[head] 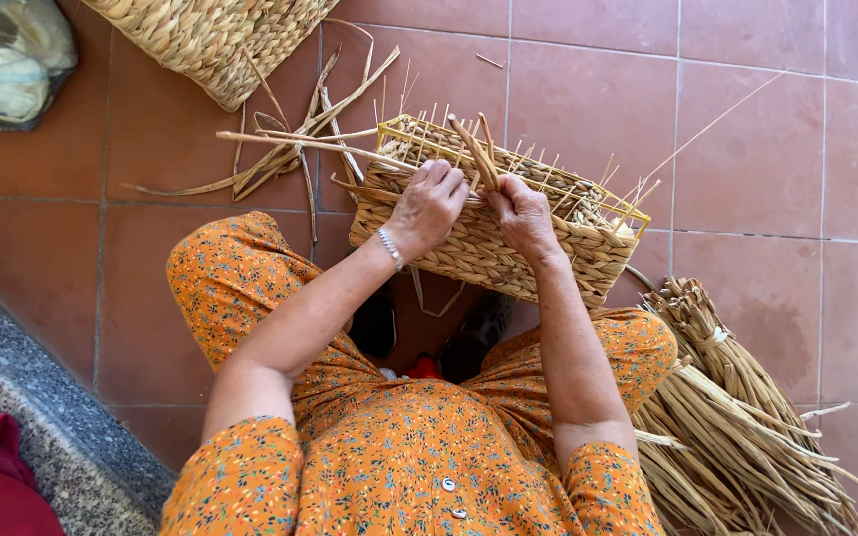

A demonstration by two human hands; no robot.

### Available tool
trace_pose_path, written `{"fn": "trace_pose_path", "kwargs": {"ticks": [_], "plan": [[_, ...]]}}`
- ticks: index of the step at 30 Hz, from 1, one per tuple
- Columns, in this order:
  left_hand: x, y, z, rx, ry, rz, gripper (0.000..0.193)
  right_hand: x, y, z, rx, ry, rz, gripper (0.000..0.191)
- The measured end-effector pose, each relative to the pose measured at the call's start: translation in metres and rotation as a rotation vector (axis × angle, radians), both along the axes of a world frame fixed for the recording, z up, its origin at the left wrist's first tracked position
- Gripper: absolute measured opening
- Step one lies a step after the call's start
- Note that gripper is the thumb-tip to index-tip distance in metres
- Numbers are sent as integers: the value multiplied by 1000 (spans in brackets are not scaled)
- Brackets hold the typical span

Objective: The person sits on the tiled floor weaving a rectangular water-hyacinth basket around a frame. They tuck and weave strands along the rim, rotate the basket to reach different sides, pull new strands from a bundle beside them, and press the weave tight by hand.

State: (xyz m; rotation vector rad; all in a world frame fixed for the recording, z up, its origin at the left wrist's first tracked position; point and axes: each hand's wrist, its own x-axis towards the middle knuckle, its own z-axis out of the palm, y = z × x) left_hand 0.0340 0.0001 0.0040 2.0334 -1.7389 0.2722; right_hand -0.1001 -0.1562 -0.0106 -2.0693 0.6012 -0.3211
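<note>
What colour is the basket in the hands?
Pale straw-yellow woven basket, seen in the head view.

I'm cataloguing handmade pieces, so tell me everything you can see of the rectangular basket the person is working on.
The basket is rectangular, woven from pale straw-like fibre in tight braided rows. It is unfinished: thin upright stakes stick out along its open rim. It rests tilted against the person's knees above the red tiled floor. The left hand presses on its rim, and the right hand pinches a strand rising from it. Loose strands lie beside its left end.

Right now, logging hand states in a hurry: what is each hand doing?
Left hand: closed, gripping the rectangular woven straw basket rim.
Right hand: closed on tan reed strands.
</note>
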Motion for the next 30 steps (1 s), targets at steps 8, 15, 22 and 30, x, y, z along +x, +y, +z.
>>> {"fn": "trace_pose_path", "kwargs": {"ticks": [8, 15, 22, 30], "plan": [[9, -63, -24, 106, 412, 243, 20, -2, 0, 8, 333, 59, 1, 12], [-2, -17, -43, -118, 775, 195, 16, 4, 6, 5, -242, -223, 76, 9], [-9, 4, -50, -128, 323, -95, 19, 22, 13, 2, -312, 79, -79, 14], [41, 13, -28, -23, -66, 95, 29, 13, 13, 4, -383, 15, -2, 12]]}}
